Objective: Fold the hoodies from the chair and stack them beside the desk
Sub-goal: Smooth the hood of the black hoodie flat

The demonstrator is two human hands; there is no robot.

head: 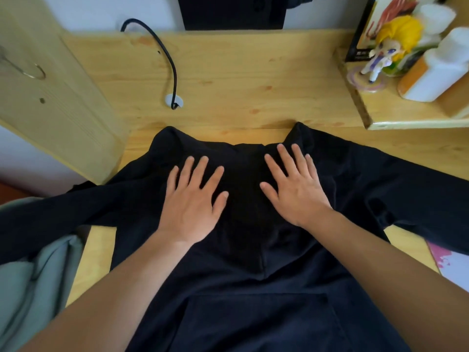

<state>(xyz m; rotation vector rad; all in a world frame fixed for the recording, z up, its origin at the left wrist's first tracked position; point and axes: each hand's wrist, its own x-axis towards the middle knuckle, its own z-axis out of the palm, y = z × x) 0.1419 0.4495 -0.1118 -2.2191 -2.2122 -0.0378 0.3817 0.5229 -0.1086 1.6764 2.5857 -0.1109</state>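
Desk's a light pine one [228, 80], and there's a fair bit of stuff round the edges. Black cable [166, 54] loops down from about 11 o'clock into a grommet hole [174, 100]. A dark monitor base [233, 11] sits at 12 against the wall. Up at 1–2 o'clock a little shelf [396, 118] carries a yellow-haired figurine [390, 47] and a white bottle [441, 72]. Wooden cabinet side [48, 87] at 10 o'clock, and a pink-and-white sheet [449, 262] pokes out at 4.

The black hoodie [253, 288] is spread front-up across the middle of the desk, hood end toward 12, pouch pocket toward 6, sleeves running out to 9 and 3. A grey-green garment [33, 275] is bunched at 8 o'clock, partly under the left sleeve.

Left hand [195, 199] and right hand [294, 186] both lie palm-down on the chest area, fingers straight and fanned toward 12, pressing flat, gripping nothing. Forearms come in from 7 and 5.
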